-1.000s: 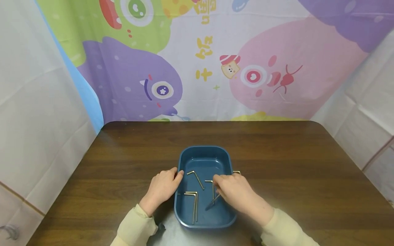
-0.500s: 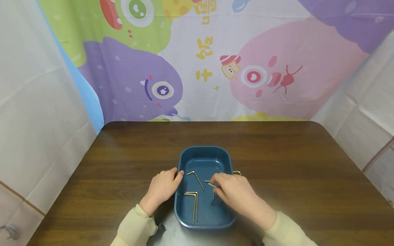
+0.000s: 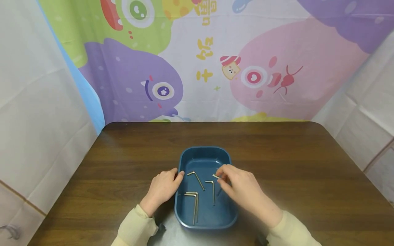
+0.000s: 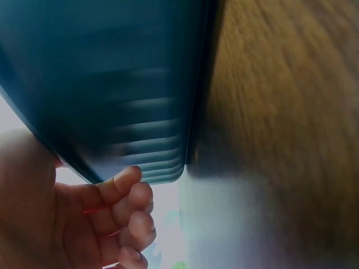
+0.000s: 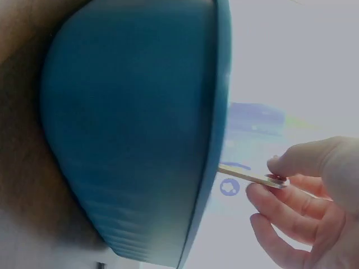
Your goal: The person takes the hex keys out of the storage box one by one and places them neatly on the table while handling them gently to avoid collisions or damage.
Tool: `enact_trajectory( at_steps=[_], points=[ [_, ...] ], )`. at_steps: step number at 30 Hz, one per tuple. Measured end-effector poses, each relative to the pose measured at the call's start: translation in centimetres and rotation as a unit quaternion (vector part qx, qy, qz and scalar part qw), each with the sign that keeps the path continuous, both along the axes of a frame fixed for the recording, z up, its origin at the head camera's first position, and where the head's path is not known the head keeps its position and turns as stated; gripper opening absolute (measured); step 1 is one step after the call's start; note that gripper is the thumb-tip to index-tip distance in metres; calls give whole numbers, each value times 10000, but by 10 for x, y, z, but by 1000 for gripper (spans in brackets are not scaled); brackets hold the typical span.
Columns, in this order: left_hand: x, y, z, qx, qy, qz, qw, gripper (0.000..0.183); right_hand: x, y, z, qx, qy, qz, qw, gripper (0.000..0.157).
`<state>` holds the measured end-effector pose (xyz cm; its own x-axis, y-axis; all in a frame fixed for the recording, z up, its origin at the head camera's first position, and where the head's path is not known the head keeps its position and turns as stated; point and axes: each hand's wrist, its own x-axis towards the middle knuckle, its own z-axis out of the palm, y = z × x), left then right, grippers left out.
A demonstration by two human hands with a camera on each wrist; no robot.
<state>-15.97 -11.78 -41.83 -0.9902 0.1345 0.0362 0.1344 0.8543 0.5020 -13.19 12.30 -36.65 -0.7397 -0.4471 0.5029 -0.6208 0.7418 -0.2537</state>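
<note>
In the head view a dark blue tray (image 3: 206,226) stands on the table. My left hand (image 3: 164,186) grips its left rim, thumb over the edge and fingers along the outer wall. At the right rim, my right hand (image 3: 244,188) pinches an L-shaped hex key (image 3: 216,176) between thumb and fingers, raised over the tray. The right wrist view shows that key's arm (image 5: 247,175) level with the rim; the rest is hidden. Inside lie a slanted hex key (image 3: 199,181), a single one (image 3: 213,194) at centre right, and two side by side (image 3: 197,205) at the front left.
The brown wooden table (image 3: 129,147) extends around the tray. A printed cartoon curtain (image 3: 203,95) hangs along its far edge. Pale fabric panels (image 3: 46,102) flank the left and right sides.
My right hand has lifted and shifted slightly right with the hex key, uncovering more of the single key below. Another key outside the right rim is now hidden behind the hand. The left hand stays put.
</note>
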Motion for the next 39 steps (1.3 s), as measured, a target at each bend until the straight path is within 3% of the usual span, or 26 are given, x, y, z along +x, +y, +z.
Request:
enact_trajectory(
  at_steps=[11,17,27,39],
  points=[
    [1,1,0,43,-25,-20,10000,34,-6,17,12,-1195,-311,121,9923,22],
    [0,1,-1,-15,25,-17,10000,34,-13,29,15,-1620,-554,-31,9852,20],
    [0,0,0,7,2,0,10000,34,-30,52,1,-1274,-492,-524,9892,14],
    [-1,0,1,-179,41,19,9998,35,-49,68,-27,-497,-1408,-1049,9832,12]
  ],
)
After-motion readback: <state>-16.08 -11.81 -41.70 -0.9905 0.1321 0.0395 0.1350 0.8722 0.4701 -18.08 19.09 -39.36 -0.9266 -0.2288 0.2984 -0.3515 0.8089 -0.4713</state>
